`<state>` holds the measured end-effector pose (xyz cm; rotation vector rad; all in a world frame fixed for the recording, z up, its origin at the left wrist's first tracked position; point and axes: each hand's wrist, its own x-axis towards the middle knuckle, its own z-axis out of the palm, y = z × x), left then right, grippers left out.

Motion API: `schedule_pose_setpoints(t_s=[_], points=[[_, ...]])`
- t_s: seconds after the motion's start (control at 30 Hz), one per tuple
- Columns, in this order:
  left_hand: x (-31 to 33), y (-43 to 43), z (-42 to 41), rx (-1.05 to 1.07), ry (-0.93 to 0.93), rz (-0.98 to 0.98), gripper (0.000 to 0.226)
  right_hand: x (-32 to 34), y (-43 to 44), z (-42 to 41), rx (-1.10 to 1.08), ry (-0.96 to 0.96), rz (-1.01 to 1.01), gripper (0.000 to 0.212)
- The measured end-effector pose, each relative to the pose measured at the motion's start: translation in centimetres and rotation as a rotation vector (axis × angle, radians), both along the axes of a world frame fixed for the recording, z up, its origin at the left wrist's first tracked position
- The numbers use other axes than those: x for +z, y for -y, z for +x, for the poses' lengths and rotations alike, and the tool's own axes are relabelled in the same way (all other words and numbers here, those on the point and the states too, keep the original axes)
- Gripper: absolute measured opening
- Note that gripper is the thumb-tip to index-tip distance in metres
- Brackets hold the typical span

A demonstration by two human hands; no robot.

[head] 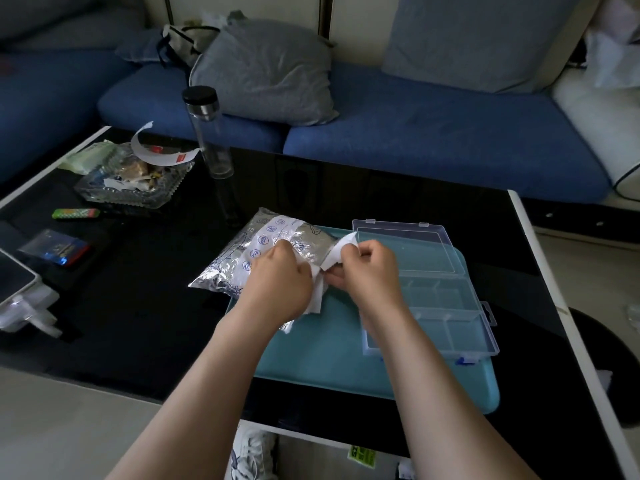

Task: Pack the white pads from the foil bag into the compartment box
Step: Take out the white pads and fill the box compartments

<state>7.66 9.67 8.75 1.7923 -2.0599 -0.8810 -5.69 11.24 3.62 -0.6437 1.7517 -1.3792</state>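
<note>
A silver foil bag (249,251) with blue printing lies on the black table, its near end over the teal tray (332,355). My left hand (277,282) is closed on a bunch of white pads (317,301) at the bag's mouth. My right hand (369,271) pinches one white pad (341,252) between thumb and fingers, just right of the bag. The clear compartment box (446,306) lies on the tray to the right, its lid (401,249) open and laid back. Its compartments look empty.
A tall clear bottle (207,133) with a black cap stands behind the bag. A glass dish (128,183) of scraps, a green lighter (75,213), a small packet (57,250) and a phone (15,277) lie at the left. A blue sofa (415,140) runs behind the table.
</note>
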Motion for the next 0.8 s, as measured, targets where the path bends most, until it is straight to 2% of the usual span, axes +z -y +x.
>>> schedule_pose_setpoints(t_s=[0.03,0.1,0.27,0.33,0.43,0.53,0.67,0.8], points=[[0.0,0.0,-0.1,0.0,0.008,-0.045,0.015,0.2,-0.2,-0.2,0.004,0.093,-0.012,0.014],[0.0,0.1,-0.2,0.031,0.003,-0.146,0.014,0.8,-0.7,-0.4,-0.004,0.132,0.006,0.013],[0.2,0.4,-0.4,0.147,-0.22,-0.154,0.016,1.7,-1.1,-2.1,-0.123,-0.2,0.053,0.017],[0.0,0.5,-0.4,0.167,-0.329,-0.142,0.011,2.6,-1.4,-2.6,-0.122,-0.244,0.026,0.018],[-0.3,0.6,-0.5,0.226,-0.584,-0.008,0.007,4.3,-2.0,-3.0,-0.081,-0.169,-0.074,0.016],[0.3,0.2,-1.5,0.285,-0.875,0.268,0.015,5.6,-2.6,-3.4,0.004,-0.137,-0.147,0.024],[1.5,-0.1,-2.8,0.354,-1.14,0.522,0.027,6.3,-3.6,-4.3,0.162,-0.191,-0.139,0.028],[2.1,-0.6,-3.7,0.375,-1.285,0.621,0.034,6.7,-4.7,-5.1,0.235,-0.271,-0.078,0.026]])
